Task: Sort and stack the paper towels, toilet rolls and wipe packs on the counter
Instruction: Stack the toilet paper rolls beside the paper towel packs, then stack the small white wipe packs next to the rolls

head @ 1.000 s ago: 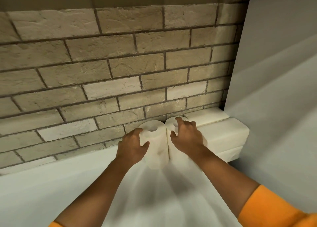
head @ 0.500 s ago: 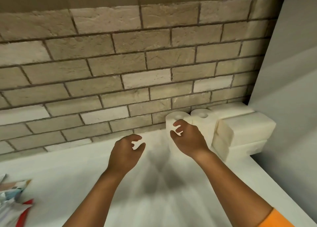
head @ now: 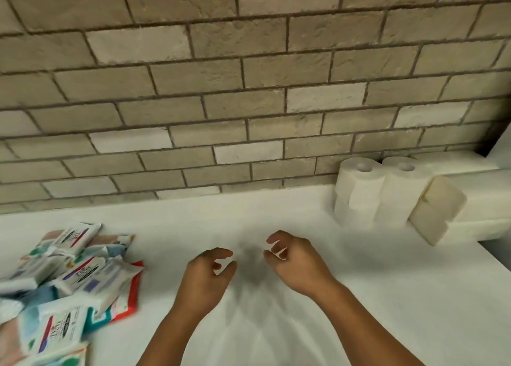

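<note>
Two stacks of white toilet rolls (head: 378, 191) stand upright against the brick wall at the right, beside stacked white paper towel packs (head: 475, 199) in the corner. A loose heap of several wipe packs (head: 72, 277) lies at the left edge of the white counter (head: 276, 324). My left hand (head: 206, 277) and my right hand (head: 297, 263) hover over the middle of the counter, fingers loosely curled, holding nothing, apart from both groups.
A brick wall (head: 249, 89) runs along the back of the counter. A grey panel (head: 504, 141) closes the right corner. The counter's right edge drops off near the paper towel packs.
Both hands let go of the toilet rolls and drew back to the middle of the counter. The view swung left, bringing the wipe packs into sight.
</note>
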`<state>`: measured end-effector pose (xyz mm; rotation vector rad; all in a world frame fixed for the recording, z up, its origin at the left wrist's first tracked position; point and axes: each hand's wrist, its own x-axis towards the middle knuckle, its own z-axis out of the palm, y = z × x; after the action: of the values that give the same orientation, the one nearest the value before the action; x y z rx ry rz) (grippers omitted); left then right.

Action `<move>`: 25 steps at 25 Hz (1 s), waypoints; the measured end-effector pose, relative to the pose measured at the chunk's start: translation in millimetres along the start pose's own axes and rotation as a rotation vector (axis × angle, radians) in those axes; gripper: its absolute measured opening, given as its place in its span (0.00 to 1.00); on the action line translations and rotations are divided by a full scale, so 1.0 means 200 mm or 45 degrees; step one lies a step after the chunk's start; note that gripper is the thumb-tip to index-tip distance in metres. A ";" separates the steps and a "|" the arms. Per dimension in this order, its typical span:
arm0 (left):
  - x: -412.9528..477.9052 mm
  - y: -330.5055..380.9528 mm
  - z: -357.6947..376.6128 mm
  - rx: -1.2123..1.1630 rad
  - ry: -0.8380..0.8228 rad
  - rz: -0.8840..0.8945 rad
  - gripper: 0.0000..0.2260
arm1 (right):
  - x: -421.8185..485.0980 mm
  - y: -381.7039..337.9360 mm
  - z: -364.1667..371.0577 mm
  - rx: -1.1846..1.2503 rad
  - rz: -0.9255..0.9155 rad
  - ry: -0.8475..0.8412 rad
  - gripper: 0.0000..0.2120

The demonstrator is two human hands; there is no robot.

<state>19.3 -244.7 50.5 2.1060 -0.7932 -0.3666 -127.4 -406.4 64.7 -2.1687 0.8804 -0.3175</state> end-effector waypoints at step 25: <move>-0.32 -1.06 -0.89 0.347 0.589 -0.519 0.25 | 0.00 -0.92 1.26 -0.777 -0.761 -0.423 0.23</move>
<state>147.6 0.9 -11.2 2.4764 -0.1452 0.0300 82.2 -178.0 26.6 -2.9183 0.1177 0.0485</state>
